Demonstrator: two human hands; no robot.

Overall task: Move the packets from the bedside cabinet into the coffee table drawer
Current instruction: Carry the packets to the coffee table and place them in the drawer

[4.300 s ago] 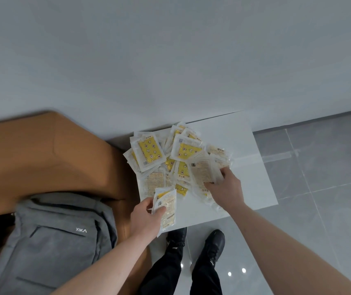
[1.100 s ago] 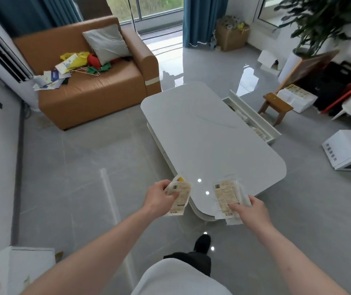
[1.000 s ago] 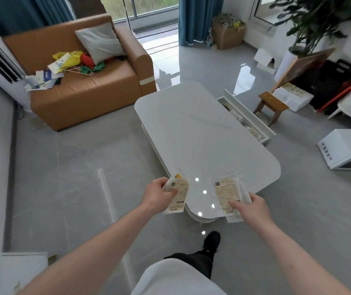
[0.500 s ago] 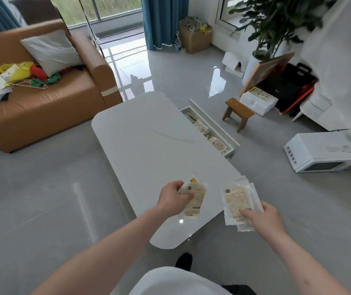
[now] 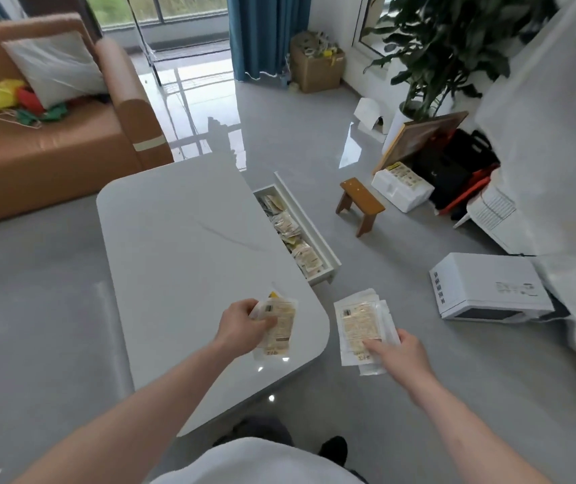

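At lower centre, the left hand (image 5: 244,326) pinches packets (image 5: 277,326) that fan out right of its curled fingers. Just right, the right hand (image 5: 400,351) grips a stack (image 5: 359,324) jutting up-left past its thumb. The open drawer (image 5: 314,235), centre frame beside the table (image 5: 188,246), holds more packets.
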